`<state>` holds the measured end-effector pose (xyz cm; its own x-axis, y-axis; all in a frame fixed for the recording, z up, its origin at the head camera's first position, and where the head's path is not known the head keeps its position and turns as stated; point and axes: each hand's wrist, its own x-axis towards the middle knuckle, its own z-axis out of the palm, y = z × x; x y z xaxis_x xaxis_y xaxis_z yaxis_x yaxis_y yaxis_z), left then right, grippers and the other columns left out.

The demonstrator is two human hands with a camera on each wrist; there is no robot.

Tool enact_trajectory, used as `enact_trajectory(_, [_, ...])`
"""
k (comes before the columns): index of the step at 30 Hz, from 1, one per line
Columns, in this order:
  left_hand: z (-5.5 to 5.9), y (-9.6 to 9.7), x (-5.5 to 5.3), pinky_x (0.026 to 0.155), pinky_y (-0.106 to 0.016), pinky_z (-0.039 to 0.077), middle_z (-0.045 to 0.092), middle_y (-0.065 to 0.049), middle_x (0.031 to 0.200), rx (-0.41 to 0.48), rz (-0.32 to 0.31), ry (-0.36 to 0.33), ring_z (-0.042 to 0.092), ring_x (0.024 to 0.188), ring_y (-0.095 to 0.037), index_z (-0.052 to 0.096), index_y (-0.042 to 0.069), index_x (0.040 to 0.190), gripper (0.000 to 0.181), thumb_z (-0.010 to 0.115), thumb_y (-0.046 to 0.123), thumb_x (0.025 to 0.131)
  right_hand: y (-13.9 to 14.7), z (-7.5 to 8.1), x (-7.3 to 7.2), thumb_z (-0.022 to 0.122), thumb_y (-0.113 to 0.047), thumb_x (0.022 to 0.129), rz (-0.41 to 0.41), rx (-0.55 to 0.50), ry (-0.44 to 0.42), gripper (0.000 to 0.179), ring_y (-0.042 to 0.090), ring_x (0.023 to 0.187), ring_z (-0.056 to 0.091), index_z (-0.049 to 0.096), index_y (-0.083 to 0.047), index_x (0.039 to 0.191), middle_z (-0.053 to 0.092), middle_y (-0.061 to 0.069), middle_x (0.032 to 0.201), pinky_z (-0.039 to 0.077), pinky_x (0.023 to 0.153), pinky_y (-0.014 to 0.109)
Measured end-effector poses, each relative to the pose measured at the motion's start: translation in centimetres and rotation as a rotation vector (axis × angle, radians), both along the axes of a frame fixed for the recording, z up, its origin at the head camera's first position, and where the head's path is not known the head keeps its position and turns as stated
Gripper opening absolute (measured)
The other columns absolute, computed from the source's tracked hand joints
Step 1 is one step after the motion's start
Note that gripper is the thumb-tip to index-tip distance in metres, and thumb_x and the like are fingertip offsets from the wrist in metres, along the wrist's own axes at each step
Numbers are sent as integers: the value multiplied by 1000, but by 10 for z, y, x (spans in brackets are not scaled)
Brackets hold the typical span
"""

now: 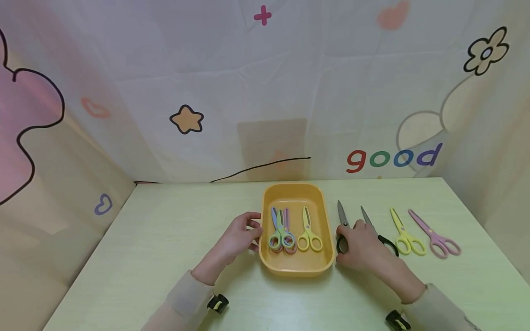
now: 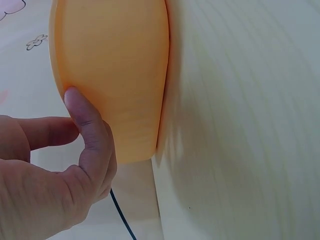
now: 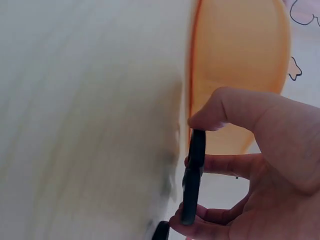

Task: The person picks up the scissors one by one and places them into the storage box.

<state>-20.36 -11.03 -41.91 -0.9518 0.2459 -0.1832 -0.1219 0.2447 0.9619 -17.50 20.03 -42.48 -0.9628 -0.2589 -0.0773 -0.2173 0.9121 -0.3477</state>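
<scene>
An orange tray [image 1: 296, 265] holds several children's scissors: yellow scissors [image 1: 307, 223] on the right and an overlapping cluster of green scissors [image 1: 280, 223] with blue and purple ones on the left. Beside the tray's left wall is my left hand [image 1: 238, 236], its bent fingertips touching the outside just under the rim. My right hand [image 1: 364, 246], to the right of the tray, pinches the black handle [image 3: 192, 175] of black-handled scissors [image 1: 343, 214] between thumb and fingers. Another pair of black-handled scissors [image 1: 388, 243] lies behind that hand, partly hidden by it.
Farther right on the pale table [image 1: 174, 211] lie yellow scissors [image 1: 406, 236] and pink scissors [image 1: 436, 239], side by side. A printed curtain [image 1: 290, 82] hangs along the table's back edge. Each sleeve carries a small black device near the wrist.
</scene>
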Motion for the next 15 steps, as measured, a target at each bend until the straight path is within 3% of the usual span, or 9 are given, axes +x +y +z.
enact_trajectory(7, [1, 0, 0, 59, -32, 58, 53, -16, 108, -7, -3, -2, 62, 75, -22, 45, -8, 144, 43, 54, -1, 102, 4, 16, 0, 84, -24, 76, -58, -20, -29, 47, 39, 98, 46, 63, -11, 115, 47, 20, 104, 50, 71, 50])
enact_trajectory(15, [-1, 1, 0, 59, -32, 58, 52, -17, 107, -2, -16, 3, 62, 75, -23, 43, -10, 145, 44, 53, -1, 103, 8, 37, 5, 79, -23, 77, -55, -92, 107, 46, 39, 94, 47, 63, -7, 117, 48, 22, 102, 48, 66, 46])
